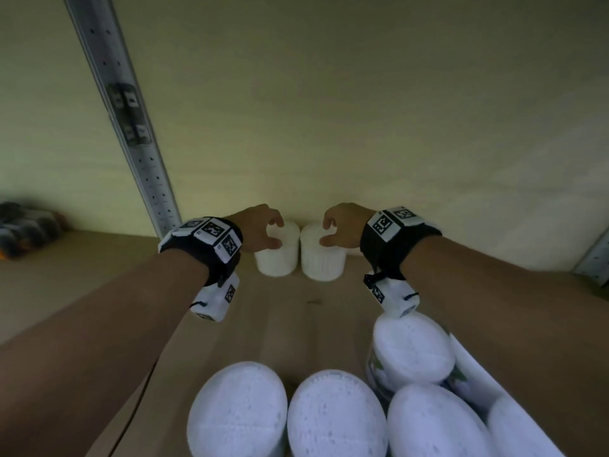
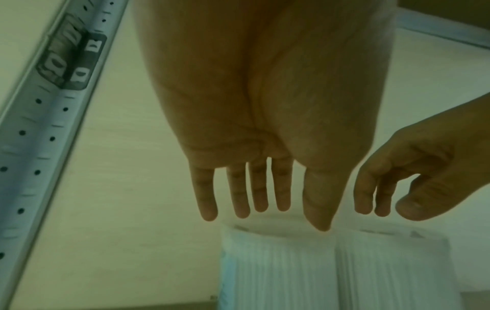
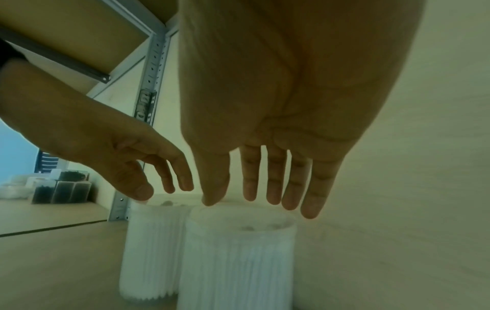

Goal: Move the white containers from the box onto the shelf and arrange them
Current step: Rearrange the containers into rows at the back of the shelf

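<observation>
Two white ribbed containers stand side by side at the back of the wooden shelf [image 1: 290, 311], the left one [image 1: 276, 258] touching the right one [image 1: 321, 263]. My left hand [image 1: 275, 233] hovers over the left container [image 2: 275, 268] with its fingers [image 2: 259, 188] loosely spread and nothing held. My right hand [image 1: 326, 231] hangs the same way over the right container [image 3: 238, 262], its fingers [image 3: 275, 178] straight. Each thumb tip sits at a lid's rim; whether it touches I cannot tell. Several more white containers [image 1: 336, 417] with foam-like tops fill the near foreground.
A perforated metal upright [image 1: 131, 127] rises at the left, with the pale wall [image 1: 362, 127] close behind the containers. Dark packaged items [image 1: 23, 225] sit on the shelf far left. Another metal post [image 1: 593, 258] shows at the right edge. An upper shelf board [image 3: 66, 31] is overhead.
</observation>
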Available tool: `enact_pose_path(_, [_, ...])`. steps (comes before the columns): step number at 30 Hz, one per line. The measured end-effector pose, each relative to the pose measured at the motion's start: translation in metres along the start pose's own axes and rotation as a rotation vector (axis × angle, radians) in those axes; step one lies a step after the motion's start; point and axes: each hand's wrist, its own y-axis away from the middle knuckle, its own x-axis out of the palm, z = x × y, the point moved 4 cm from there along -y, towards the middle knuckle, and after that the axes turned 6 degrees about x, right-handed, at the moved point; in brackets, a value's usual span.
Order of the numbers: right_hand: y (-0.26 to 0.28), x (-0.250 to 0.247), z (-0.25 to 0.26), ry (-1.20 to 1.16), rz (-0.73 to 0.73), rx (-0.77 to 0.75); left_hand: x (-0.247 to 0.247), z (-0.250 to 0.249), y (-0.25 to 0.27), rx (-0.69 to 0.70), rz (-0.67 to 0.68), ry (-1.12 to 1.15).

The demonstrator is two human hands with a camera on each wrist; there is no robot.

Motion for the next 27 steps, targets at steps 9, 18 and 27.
enact_pose_path(9, [-0.018, 0.007, -0.001, 0.058, 0.051, 0.018, 0.006, 0.006, -0.019, 0.001, -0.001, -0.028])
enact_pose_path(18, [-0.016, 0.003, 0.004, 0.128, 0.083, -0.013, 0.008, 0.008, -0.022, 0.013, -0.001, -0.047])
enact_pose_path(27, [-0.016, -0.002, 0.007, 0.135, 0.158, -0.092, 0.011, 0.008, -0.025, 0.011, -0.004, -0.047])
